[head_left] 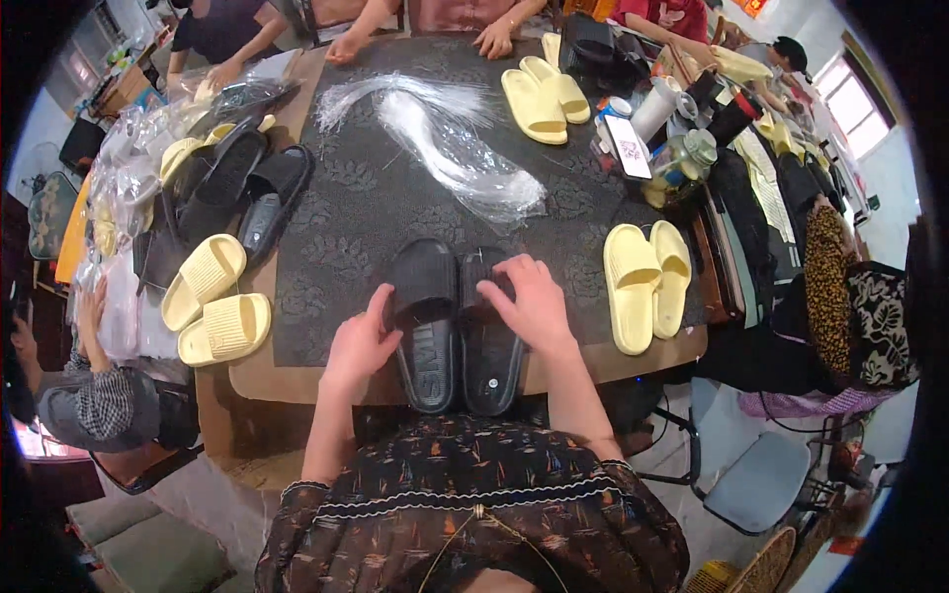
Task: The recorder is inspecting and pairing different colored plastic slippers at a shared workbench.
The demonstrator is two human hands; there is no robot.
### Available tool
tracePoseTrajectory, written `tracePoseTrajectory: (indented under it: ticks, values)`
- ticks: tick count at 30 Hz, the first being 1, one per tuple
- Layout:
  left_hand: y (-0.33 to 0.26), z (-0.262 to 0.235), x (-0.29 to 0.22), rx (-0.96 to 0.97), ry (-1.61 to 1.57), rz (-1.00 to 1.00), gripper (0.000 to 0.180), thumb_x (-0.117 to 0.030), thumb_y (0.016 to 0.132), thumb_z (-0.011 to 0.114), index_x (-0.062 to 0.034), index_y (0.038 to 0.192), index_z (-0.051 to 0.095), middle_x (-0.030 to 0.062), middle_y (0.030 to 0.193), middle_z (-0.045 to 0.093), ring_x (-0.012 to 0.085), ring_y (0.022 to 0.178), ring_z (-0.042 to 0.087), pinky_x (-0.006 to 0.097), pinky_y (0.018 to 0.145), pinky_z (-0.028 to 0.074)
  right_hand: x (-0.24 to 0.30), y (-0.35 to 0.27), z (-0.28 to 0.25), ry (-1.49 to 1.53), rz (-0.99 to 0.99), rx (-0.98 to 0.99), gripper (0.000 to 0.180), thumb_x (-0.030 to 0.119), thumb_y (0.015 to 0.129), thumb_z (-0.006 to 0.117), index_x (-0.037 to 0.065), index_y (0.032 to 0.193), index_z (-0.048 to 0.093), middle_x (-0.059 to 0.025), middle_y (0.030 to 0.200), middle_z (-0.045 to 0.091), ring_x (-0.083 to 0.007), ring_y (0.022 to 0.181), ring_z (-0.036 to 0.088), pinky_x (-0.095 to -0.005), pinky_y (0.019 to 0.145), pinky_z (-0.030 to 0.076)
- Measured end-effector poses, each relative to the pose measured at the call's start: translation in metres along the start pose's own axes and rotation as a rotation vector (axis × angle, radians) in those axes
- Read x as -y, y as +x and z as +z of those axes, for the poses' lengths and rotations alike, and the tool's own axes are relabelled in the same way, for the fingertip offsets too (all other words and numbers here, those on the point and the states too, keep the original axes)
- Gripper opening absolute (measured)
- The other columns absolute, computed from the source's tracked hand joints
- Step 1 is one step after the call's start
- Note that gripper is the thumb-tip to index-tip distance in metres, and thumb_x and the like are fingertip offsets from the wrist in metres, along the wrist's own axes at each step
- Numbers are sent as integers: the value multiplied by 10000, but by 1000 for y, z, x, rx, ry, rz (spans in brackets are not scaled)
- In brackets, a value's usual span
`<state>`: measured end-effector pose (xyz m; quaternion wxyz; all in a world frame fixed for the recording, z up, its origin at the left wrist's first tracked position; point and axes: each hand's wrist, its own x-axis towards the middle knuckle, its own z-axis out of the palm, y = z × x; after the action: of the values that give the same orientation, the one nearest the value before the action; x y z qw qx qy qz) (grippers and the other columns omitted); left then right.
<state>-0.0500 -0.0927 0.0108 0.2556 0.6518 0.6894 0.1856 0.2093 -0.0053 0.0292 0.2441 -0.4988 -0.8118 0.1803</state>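
A pair of black slide slippers lies side by side in front of me, toes pointing away and heels at the near table edge. My left hand (361,341) is beside the left black slipper (427,361), thumb and forefinger apart, fingertips at its strap's outer side. Over the strap of the right black slipper (489,361) rests my right hand (534,301), with thumb and fingers spread. Its fingertips partly cover that strap. Beyond the pair lies a bundle of clear plastic ties (415,128), partly inside a clear bag.
Pale yellow slippers lie right (633,321), left (222,326) and far right (534,119). Black slippers (272,203) and plastic bags (119,208) crowd the left. A phone (627,148) leans near a glass jar (682,158). Other people's hands (494,40) rest across the table (613,371).
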Motion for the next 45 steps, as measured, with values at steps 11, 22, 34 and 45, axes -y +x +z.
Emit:
tracePoseTrajectory:
  ticks: [11,22,34,45]
  values:
    - [9,-31,-16,60,-14,37,531,-195,741,734,-70,1216,532,136,827,633,333,819,612,428,727,487,-16,67,37,-64,363,207,301,396,730,641,115,769,743,-142,793,694,-308,802,667,-411,731,524]
    - [108,10,-52,-150,118,393,258,-205,802,662,-51,1009,645,137,1007,615,327,993,576,427,833,486,-26,62,54,64,236,-25,249,339,814,624,103,820,704,-119,781,686,-334,779,659,-433,698,517]
    - [128,43,-49,-46,-2,84,243,-260,765,608,-60,875,692,152,918,649,334,911,620,433,810,495,-22,61,55,209,276,-99,182,271,839,620,94,855,656,-119,761,677,-319,742,659,-414,662,510]
    - [136,50,-36,-80,-93,241,226,-234,856,556,-61,945,670,173,926,646,357,970,587,463,818,480,-20,62,54,362,256,-60,196,256,840,650,65,883,657,-105,746,663,-252,677,647,-349,635,501]
